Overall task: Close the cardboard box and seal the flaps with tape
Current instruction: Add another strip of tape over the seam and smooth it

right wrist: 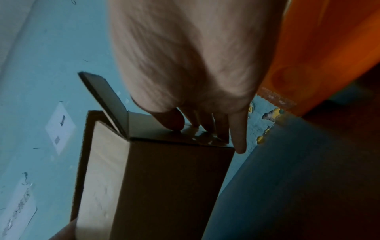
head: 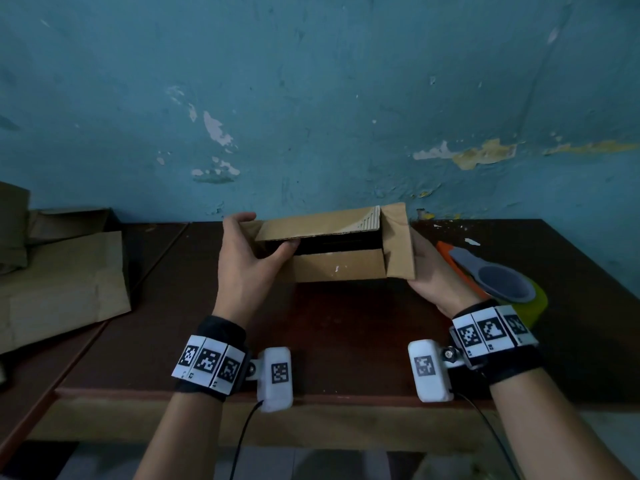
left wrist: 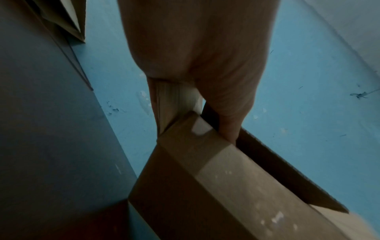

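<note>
A small brown cardboard box is held between my hands over the dark wooden table, its opening tilted toward me. The two long flaps are partly folded in, with a dark gap between them. My left hand grips the left end, thumb hooked into the opening and the end flap under the palm. My right hand presses straight fingers against the right end, whose flap still stands out. An orange and grey tape dispenser with a green roll lies just right of that hand.
Flattened cardboard pieces lie at the table's left. A peeling blue wall rises right behind the box. The table's front edge runs beneath my wrists. The orange dispenser body sits close beside my right hand.
</note>
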A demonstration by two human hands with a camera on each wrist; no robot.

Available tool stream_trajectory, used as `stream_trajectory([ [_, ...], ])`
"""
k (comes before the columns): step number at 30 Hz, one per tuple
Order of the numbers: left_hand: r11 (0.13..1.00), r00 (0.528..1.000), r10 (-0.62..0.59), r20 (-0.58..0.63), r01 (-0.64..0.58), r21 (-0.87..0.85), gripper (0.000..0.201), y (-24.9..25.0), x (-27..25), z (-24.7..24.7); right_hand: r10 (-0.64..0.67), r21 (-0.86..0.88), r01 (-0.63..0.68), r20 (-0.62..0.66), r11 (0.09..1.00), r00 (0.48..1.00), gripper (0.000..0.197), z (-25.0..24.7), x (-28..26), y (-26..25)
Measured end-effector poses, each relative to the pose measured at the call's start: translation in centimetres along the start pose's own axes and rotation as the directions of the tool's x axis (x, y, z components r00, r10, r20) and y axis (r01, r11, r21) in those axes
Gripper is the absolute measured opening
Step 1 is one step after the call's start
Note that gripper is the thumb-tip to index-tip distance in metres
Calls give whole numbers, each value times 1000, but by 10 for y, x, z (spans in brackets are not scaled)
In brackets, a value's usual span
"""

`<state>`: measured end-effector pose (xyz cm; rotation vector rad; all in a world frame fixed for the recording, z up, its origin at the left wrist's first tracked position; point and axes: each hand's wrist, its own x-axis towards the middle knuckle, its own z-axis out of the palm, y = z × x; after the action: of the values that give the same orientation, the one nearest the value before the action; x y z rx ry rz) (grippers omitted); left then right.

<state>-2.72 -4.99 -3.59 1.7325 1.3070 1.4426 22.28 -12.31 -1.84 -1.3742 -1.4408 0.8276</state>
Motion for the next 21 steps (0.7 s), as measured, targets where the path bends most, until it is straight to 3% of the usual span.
stream_trajectory([
  [4,1000,986,-9,166,7,16,87,7,1,-9,31,-21,-31,4,999,999,41,-1,3,3],
  [8,999,957,8,290,3,-39,122,13,-1,-11,124,-62,-124,4,990,992,30,-7,9,15],
  [11,994,951,54,306,-22,-106,138,17,0,-10,182,-123,-184,-24,975,983,11,-6,7,14],
  [14,959,951,65,303,25,-283,133,18,0,-10,212,-142,-213,-24,967,977,20,-8,8,17],
  [18,793,954,-20,298,196,-576,113,22,-3,-8,291,-74,-288,26,955,956,36,-7,10,9],
  [21,751,952,-73,298,249,-612,96,21,-6,-3,303,-246,-276,81,929,950,35,-5,11,7],
])
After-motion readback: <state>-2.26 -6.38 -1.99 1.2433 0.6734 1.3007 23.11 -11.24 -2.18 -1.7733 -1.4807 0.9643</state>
